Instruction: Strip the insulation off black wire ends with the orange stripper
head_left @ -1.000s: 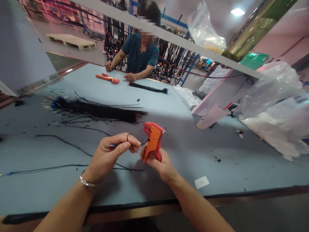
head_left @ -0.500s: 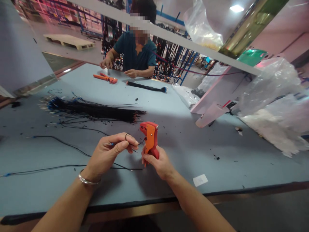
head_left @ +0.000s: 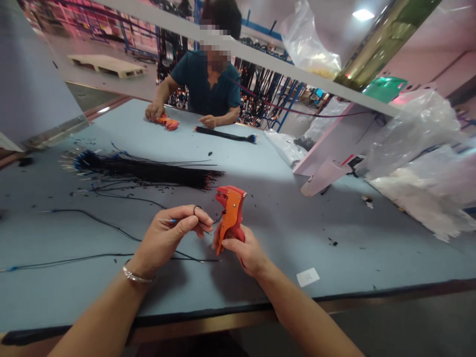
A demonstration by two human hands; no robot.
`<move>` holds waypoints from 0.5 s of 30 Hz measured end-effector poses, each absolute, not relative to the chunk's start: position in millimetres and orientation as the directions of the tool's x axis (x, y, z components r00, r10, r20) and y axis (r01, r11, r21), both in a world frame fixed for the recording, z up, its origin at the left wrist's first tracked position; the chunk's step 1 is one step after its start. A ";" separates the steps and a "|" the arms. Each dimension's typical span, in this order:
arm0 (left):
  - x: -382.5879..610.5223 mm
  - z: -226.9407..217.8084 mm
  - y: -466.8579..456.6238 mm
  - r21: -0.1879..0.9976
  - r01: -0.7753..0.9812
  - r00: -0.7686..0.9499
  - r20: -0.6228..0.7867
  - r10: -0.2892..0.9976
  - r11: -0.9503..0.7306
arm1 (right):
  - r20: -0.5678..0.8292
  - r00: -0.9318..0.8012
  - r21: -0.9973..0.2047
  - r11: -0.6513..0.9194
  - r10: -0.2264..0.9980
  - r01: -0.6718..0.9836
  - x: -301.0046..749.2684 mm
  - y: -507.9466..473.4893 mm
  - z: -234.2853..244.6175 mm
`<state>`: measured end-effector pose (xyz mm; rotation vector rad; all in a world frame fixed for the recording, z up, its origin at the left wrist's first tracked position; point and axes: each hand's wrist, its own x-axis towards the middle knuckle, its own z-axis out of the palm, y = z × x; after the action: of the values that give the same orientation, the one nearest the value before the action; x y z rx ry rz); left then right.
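My right hand (head_left: 250,249) is wrapped round the handles of an orange and red wire stripper (head_left: 232,210), held upright above the table. Its jaws point left and its handles are spread apart. My left hand (head_left: 171,233), with a bracelet at the wrist, pinches a thin black wire (head_left: 197,208) that loops over the fingers. A blue-collared tip of it shows by the knuckles, and one end reaches to the stripper. Whether that end sits inside the tool, I cannot make out. Loose black wires (head_left: 100,213) lie on the table left of and beneath my left hand.
A thick bundle of black wires (head_left: 145,167) lies beyond my hands. Across the table a co-worker (head_left: 211,89) has a hand on another orange stripper (head_left: 169,122), near a smaller wire bundle (head_left: 225,134). Plastic bags (head_left: 412,134) and a white card (head_left: 308,277) are on the right.
The stripper's handles have spread apart in my right hand and its jaws have shifted slightly. My left hand stays almost still. The co-worker's hand has moved onto the other stripper.
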<state>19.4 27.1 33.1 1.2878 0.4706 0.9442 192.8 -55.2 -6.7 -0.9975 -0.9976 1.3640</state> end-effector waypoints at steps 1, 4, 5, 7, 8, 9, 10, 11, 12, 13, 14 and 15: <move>19.6 33.3 26.9 0.946 -0.323 0.563 0.197 0.802 -0.006 | -0.022 -0.031 -0.958 -0.030 0.999 -0.285 193.1 -55.3 -7.7; 19.6 32.4 26.7 0.941 -0.338 0.579 0.200 0.790 0.009 | -0.043 -0.027 -0.958 -0.049 0.999 -0.282 193.7 -56.0 -9.2; 19.5 31.7 26.8 0.936 -0.352 0.580 0.204 0.788 0.017 | -0.051 -0.019 -0.958 -0.054 0.999 -0.281 193.6 -56.3 -8.7; 19.2 30.5 27.1 0.919 -0.392 0.573 0.212 0.792 0.037 | -0.058 -0.003 -0.962 -0.056 0.998 -0.269 193.1 -57.0 -6.2; 19.0 30.2 27.3 0.910 -0.413 0.565 0.215 0.797 0.048 | -0.060 0.004 -0.965 -0.057 0.998 -0.257 192.7 -57.4 -4.5; 18.9 30.2 27.5 0.900 -0.433 0.556 0.215 0.803 0.058 | -0.060 0.010 -0.969 -0.056 0.998 -0.242 192.4 -57.8 -2.7; 18.9 30.5 27.5 0.890 -0.450 0.547 0.214 0.809 0.069 | -0.061 0.014 -0.973 -0.056 0.998 -0.223 192.1 -58.2 -1.1; 18.9 31.0 27.5 0.883 -0.464 0.540 0.212 0.815 0.077 | -0.059 0.019 -0.977 -0.054 0.998 -0.204 191.8 -58.6 0.2; 19.0 31.6 27.4 0.877 -0.472 0.533 0.207 0.820 0.086 | -0.057 0.022 -0.982 -0.052 0.998 -0.184 191.6 -59.0 1.1; 19.3 32.2 27.2 0.873 -0.479 0.529 0.203 0.824 0.093 | -0.052 0.025 -0.985 -0.047 0.998 -0.166 191.4 -59.3 1.7; 19.5 32.7 27.1 0.870 -0.483 0.527 0.198 0.826 0.100 | -0.045 0.027 -0.988 -0.040 0.999 -0.151 191.3 -59.6 1.9; 19.8 33.0 27.0 0.867 -0.487 0.527 0.196 0.827 0.105 | -0.039 0.029 -0.990 -0.035 0.999 -0.139 191.3 -59.9 1.8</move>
<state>19.8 27.0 33.0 1.0842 0.3825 1.0031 191.3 -59.9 1.8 -1.1477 -1.0654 1.2757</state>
